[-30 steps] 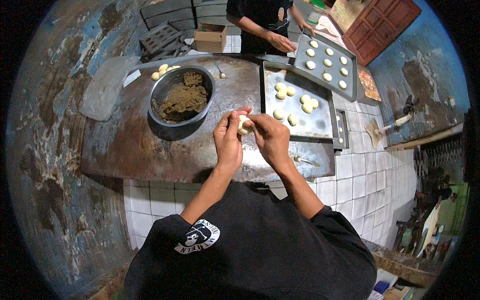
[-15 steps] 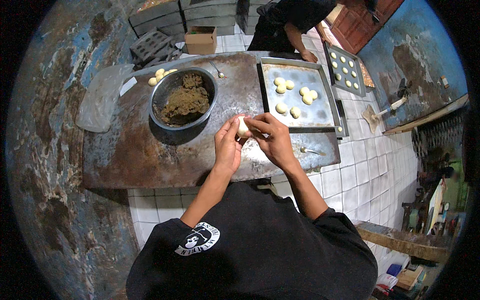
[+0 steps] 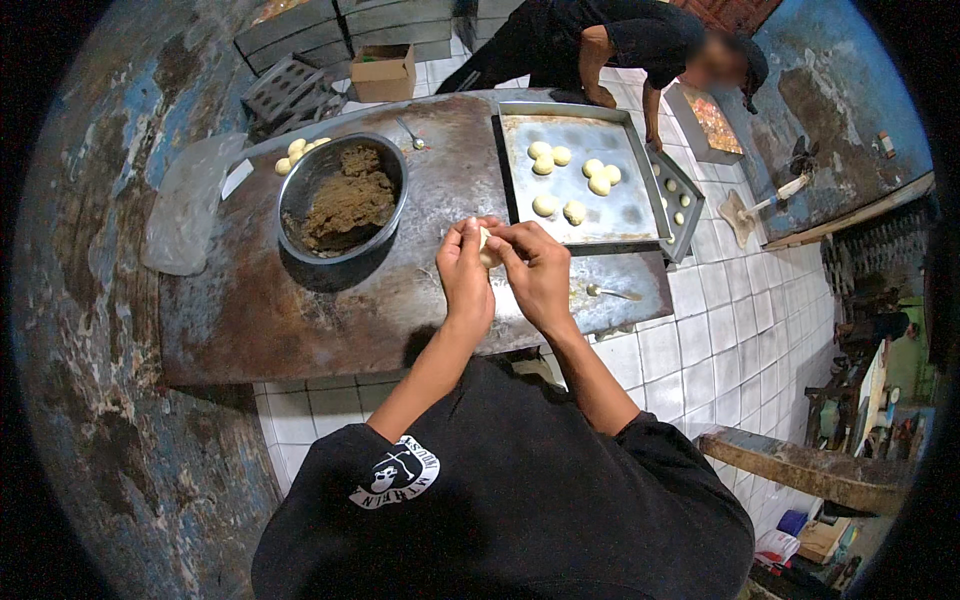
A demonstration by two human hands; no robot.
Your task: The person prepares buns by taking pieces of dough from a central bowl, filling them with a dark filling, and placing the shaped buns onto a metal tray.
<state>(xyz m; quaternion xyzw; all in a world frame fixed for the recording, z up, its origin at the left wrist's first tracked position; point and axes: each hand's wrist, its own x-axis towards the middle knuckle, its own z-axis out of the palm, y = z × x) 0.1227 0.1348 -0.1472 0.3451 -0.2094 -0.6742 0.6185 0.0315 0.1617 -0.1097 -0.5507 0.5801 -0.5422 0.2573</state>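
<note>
My left hand (image 3: 463,272) and my right hand (image 3: 535,270) meet over the metal table (image 3: 300,320), both pinching one small pale ball of dough (image 3: 487,247) between the fingertips. The dough is mostly hidden by my fingers. Just left of my hands stands a round metal bowl (image 3: 296,195) of brown crumbly filling (image 3: 347,202). Beyond my hands lies a baking tray (image 3: 620,215) with several pale dough balls (image 3: 560,180) on it.
A few dough balls (image 3: 296,150) lie behind the bowl, beside a clear plastic sheet (image 3: 185,205). A spoon (image 3: 610,292) lies on the table near my right hand, another spoon (image 3: 410,133) further back. A person in black (image 3: 600,40) bends over at the far end by a second tray (image 3: 672,200).
The view has shifted and the other person has moved closer to the table's far end. My hands stay together on the dough, fingers working it.
</note>
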